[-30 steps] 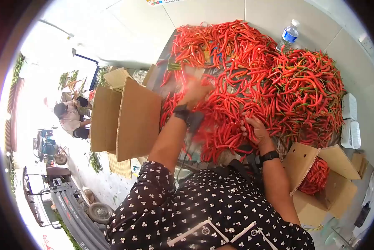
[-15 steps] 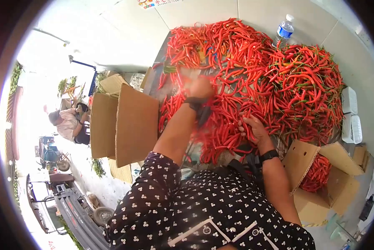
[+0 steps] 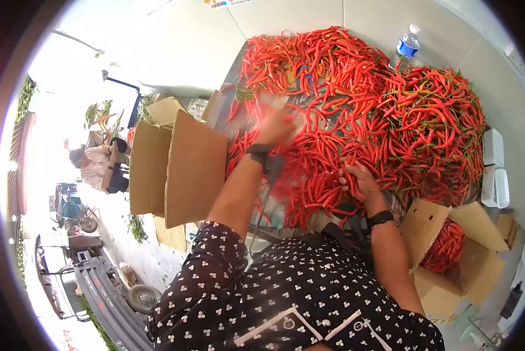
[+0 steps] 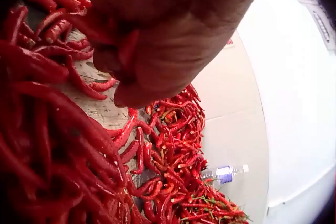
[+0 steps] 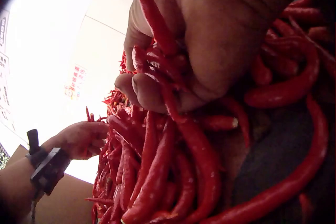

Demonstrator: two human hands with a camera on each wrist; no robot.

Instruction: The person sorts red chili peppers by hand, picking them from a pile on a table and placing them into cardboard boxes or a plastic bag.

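Chillies (image 5: 156,22) lie within both hands (image 5: 226,29), seemingly.

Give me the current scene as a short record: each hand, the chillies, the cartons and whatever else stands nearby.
left hand: curled round red chillies, blurred in the head view
right hand: fingers curled round several chillies, low over the heap
green-stemmed pile: heaped on the right
left carton: open, contents hidden
right carton: open, red chillies inside
bottle: upright behind the chillies, blue-and-white label
white containers: two, right of the pile
background: another person beyond the left carton
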